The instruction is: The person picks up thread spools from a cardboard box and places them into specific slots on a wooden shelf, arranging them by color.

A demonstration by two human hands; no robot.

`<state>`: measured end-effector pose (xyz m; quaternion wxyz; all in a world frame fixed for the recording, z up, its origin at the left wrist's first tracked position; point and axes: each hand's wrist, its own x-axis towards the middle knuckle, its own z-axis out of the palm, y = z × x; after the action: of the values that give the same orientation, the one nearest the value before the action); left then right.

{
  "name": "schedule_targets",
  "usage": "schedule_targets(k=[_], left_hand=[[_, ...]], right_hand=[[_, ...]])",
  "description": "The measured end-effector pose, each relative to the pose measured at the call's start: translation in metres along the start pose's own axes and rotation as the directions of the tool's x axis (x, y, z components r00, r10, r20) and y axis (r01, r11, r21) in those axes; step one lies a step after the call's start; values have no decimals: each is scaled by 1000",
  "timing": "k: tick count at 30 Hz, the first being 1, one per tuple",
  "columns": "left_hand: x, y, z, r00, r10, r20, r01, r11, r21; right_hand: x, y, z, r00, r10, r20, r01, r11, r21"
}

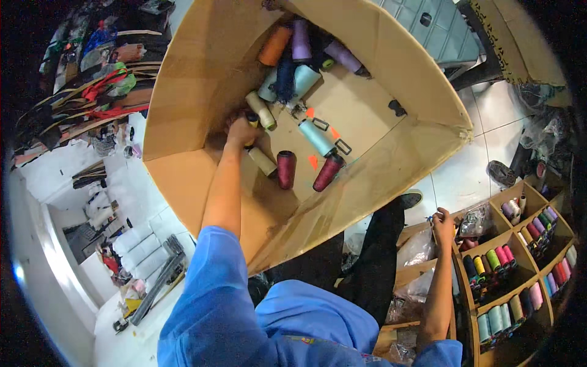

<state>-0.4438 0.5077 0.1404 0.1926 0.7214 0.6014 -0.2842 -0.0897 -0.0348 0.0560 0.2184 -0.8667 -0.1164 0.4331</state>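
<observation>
My left hand (pixel 242 131) reaches down into a large cardboard box (pixel 177 116), its fingers curled around a yellow thread spool (pixel 252 117) with a dark end; the fingertips are partly hidden. Beside it lie a beige thread cone (pixel 261 110) and another beige cone (pixel 262 162). Nearby are a dark red cone (pixel 285 170), a second dark red cone (pixel 328 172) and a light turquoise cone (pixel 317 138). My right hand (pixel 443 227) is at the wooden compartment rack, fingers bent together near a divider; whatever they hold is too small to tell.
Orange (pixel 276 45), purple (pixel 301 40) and navy (pixel 285 79) thread cones crowd the box's far corner. The wooden rack (pixel 524 243) at right holds several spools and clear plastic bags (pixel 417 247). Strips of material (pixel 122 79) pile up at upper left; white rolls (pixel 143 251) lie below.
</observation>
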Motion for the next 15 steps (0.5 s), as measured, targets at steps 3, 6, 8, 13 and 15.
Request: schedule_targets(k=[3, 6, 8, 13, 15], left_hand=[[1, -11, 13, 983, 71, -170, -34, 977, 211], [-11, 17, 0, 991, -75, -108, 77, 997, 12], [-6, -19, -22, 990, -90, -105, 91, 996, 6], [-13, 46, 0, 962, -272, -13, 134, 516, -846], [3, 32, 6, 980, -182, -81, 40, 577, -816]], right_hand=[[-2, -9, 12, 998, 57, 37, -58, 998, 26], [-8, -4, 8, 999, 23, 28, -24, 1000, 15], [-7, -29, 21, 998, -13, 57, 9, 998, 66], [-8, -3, -6, 997, 68, 41, -67, 997, -32], [-7, -13, 6, 995, 70, 73, -72, 997, 25]])
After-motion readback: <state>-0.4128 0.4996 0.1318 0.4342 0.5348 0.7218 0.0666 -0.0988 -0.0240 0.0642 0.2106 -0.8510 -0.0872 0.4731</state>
